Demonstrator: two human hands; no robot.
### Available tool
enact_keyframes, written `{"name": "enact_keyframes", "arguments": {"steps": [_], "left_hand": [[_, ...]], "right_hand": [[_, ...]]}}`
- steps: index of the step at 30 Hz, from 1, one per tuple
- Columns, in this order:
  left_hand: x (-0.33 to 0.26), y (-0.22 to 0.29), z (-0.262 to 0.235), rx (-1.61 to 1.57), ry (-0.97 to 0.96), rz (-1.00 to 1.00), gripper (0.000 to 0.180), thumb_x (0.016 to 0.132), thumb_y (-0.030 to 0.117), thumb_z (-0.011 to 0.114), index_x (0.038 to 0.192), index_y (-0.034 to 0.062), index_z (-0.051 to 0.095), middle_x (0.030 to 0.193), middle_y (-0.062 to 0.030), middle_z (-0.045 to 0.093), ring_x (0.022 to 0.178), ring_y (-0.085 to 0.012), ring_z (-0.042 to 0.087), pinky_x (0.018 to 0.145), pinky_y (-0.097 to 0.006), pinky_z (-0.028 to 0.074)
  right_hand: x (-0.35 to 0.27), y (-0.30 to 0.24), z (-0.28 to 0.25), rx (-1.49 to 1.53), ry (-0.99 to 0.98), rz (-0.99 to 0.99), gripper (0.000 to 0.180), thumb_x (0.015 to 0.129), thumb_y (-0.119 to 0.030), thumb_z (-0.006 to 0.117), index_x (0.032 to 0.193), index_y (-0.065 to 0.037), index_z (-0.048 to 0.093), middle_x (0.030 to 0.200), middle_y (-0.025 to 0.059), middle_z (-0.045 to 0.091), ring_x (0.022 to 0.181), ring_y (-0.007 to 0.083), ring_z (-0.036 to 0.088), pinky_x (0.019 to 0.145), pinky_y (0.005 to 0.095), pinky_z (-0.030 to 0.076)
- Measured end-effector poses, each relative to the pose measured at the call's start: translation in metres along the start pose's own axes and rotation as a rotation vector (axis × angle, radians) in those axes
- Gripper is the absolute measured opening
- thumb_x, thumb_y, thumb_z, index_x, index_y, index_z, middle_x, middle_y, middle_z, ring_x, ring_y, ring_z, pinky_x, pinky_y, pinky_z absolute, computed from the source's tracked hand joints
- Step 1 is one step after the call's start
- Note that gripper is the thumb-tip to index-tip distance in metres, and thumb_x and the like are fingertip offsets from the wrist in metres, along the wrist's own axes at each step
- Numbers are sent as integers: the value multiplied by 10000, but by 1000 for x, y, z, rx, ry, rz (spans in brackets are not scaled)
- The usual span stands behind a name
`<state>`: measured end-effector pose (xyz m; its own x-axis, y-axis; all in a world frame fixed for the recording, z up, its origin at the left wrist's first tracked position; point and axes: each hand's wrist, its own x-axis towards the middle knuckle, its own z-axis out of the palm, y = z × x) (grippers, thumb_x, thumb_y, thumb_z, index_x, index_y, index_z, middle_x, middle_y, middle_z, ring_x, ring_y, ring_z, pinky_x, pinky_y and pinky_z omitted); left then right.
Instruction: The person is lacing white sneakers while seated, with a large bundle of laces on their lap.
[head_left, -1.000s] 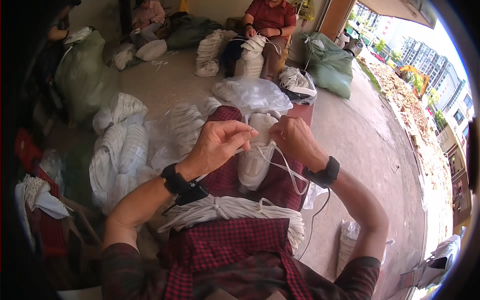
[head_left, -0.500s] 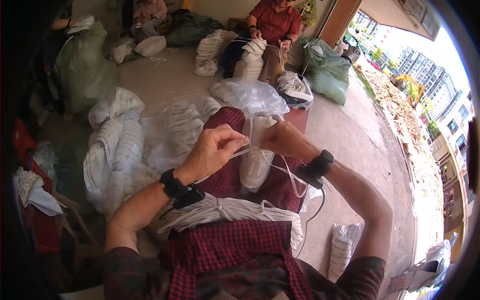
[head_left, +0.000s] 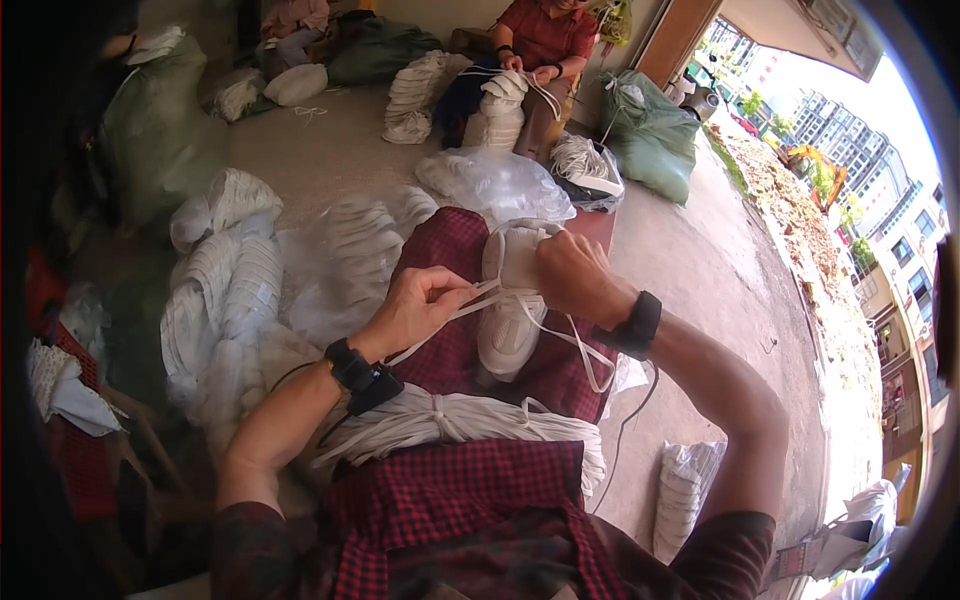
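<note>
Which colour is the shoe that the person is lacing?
The laced low shoe is white, seen best in the head view.

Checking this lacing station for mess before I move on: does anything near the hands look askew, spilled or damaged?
Nothing looks damaged or spilled. The white shoe lies on the lap, the left hand pulling a white lace, the right hand gripping the shoe's top. A bundle of laces rests across the lap, tied.

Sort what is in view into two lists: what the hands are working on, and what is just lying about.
In hand:
- white shoe on the lap, steadied by the right hand
- white lace, pinched by the left hand
- bundle of white laces across the lap

Lying about:
- stacked white shoes in clear bags
- green sack
- clear plastic bag
</note>
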<state>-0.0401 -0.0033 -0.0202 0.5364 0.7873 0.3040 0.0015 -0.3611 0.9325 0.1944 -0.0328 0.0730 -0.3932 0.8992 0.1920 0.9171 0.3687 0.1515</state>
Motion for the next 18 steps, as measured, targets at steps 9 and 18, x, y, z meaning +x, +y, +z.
{"name": "enact_keyframes", "arguments": {"steps": [9,18], "left_hand": [[1,-7,-11,-386,-110,-201,232,982,174,595,1095,-8,687,702,59,546,590,0,426,520,-164,338],[0,-3,-7,-347,-90,-197,222,978,160,591,1101,4,689,702,48,572,573,8,442,486,-149,330]], "right_hand": [[6,12,8,249,-101,76,85,711,-24,602,733,41,652,756,237,645,747,414,667,629,480,541],[-1,6,18,113,70,89,112,739,-73,621,662,5,645,673,200,614,644,390,633,562,471,503]]}}
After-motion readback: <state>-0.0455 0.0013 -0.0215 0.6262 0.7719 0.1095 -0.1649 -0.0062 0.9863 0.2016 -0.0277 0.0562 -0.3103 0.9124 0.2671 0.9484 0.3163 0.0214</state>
